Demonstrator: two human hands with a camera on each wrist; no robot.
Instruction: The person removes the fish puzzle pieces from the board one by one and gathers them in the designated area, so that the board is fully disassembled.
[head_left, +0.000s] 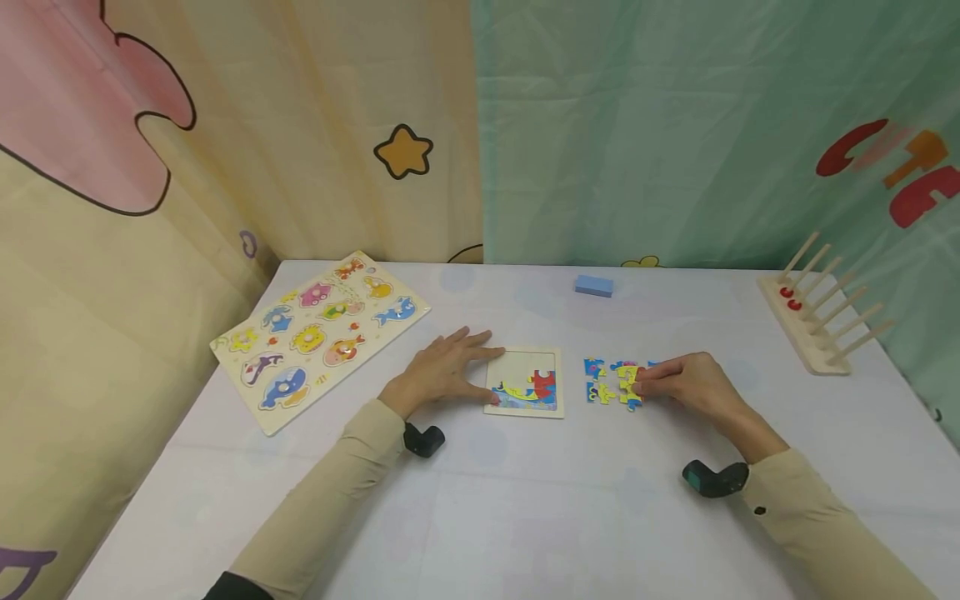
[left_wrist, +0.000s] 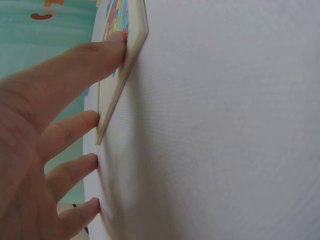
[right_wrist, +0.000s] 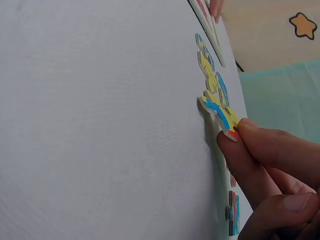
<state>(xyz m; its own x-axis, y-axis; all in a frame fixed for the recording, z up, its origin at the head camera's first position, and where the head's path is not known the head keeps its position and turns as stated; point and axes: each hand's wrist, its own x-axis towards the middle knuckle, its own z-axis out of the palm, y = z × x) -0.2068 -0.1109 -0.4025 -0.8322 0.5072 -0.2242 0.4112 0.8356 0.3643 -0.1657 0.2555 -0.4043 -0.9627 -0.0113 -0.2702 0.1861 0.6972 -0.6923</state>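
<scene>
A small square jigsaw tray point(head_left: 558, 358) with a pale wooden rim has blue, yellow and red pieces along its lower and right parts. My left hand point(head_left: 450, 369) spreads its fingers at the tray's left side; the thumb presses on the rim point(left_wrist: 131, 57) and the index fingertip touches near the far corner. To the right of the tray, my right hand point(head_left: 697, 385) pinches a yellow, blue and red puzzle piece point(right_wrist: 220, 111), which is tilted up at the fingers. Several loose puzzle pieces point(head_left: 595, 367) lie around it, some hidden behind the right hand.
A large peg puzzle board point(head_left: 300, 367) with sea animals lies at the back left. Near the back edge sits a blue block point(head_left: 594, 286). A wooden peg stand point(head_left: 806, 329) with red beads is at the back right. Curtains hang behind the white table point(head_left: 480, 517).
</scene>
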